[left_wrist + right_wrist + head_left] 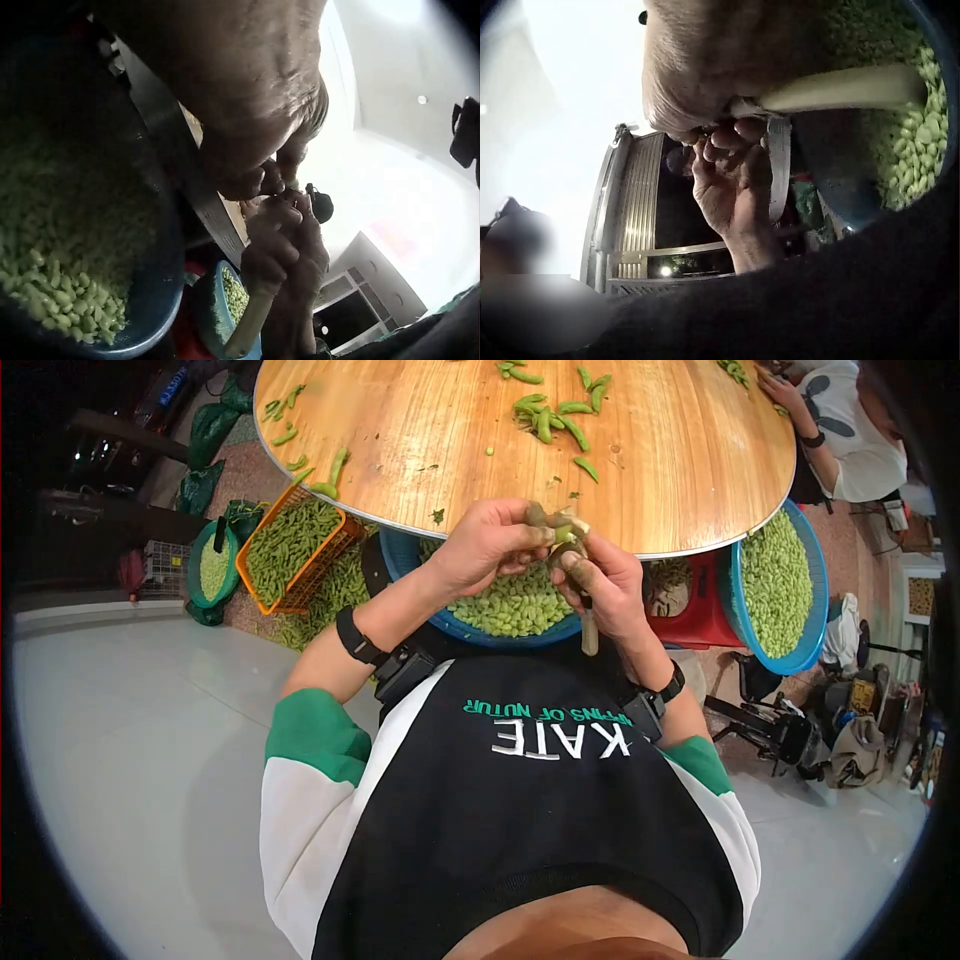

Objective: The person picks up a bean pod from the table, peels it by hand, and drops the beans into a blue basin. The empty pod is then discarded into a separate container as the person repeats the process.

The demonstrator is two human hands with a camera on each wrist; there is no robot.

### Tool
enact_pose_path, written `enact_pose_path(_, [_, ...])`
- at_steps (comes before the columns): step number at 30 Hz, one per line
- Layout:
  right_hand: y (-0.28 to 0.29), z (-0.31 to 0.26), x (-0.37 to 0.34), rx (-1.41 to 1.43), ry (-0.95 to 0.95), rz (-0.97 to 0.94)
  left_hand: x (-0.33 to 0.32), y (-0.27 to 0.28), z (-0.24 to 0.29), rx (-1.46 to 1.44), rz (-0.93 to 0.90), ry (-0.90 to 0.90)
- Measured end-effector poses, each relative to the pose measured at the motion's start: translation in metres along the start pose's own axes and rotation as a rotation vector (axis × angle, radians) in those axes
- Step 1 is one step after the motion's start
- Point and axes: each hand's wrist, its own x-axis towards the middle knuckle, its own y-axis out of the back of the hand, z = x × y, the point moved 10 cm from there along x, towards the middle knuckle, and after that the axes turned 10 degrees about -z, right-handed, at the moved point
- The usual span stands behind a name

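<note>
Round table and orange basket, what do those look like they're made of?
The round table looks like smooth varnished wood or wood-look laminate, going by its grain.

The orange basket is probably rigid moulded plastic, from its even colour and openwork side.

One pale handle [589,635] — two blue basins [737,600], one orange crate [322,568].
</note>
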Motion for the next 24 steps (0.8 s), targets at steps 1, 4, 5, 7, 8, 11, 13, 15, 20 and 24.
enact_pose_path(1, [0.002, -0.002, -0.001, -0.061, 0.02, 0.038, 0.0, -0.002, -0.002, -0.002, 0.001, 0.001])
enact_pose_path(4, [0.01, -0.005, -0.001, -0.195, 0.069, 0.15, -0.002, -0.002, -0.002, 0.0, 0.051, -0.018])
enact_pose_path(5, [0.017, -0.007, -0.002, -0.271, 0.096, 0.227, -0.002, -0.001, -0.001, 0.025, 0.057, -0.033])
enact_pose_path(7, [0.019, -0.008, 0.001, -0.306, 0.124, 0.219, -0.002, -0.001, 0.0, 0.05, 0.063, -0.047])
enact_pose_path(8, [0.018, -0.01, 0.002, -0.341, 0.152, 0.212, -0.004, -0.002, 0.001, 0.094, 0.073, -0.041])
enact_pose_path(11, [0.001, -0.036, -0.004, -0.924, 0.34, 0.191, -0.015, -0.004, 0.011, 0.261, 0.12, -0.038])
enact_pose_path(13, [0.003, -0.03, -0.003, -0.854, 0.327, 0.179, -0.028, 0.0, 0.017, 0.425, 0.169, 0.048])
enact_pose_path(15, [0.005, -0.028, -0.002, -0.786, 0.317, 0.171, -0.05, 0.002, 0.038, 0.747, 0.16, 0.07])
enact_pose_path(20, [-0.025, -0.026, -0.006, -0.912, 0.299, -0.128, -0.1, 0.009, 0.057, 1.837, 0.015, 0.352])
enact_pose_path(24, [-0.022, -0.03, -0.001, -0.859, 0.319, -0.09, -0.053, -0.02, 0.095, 1.897, 0.031, -0.009])
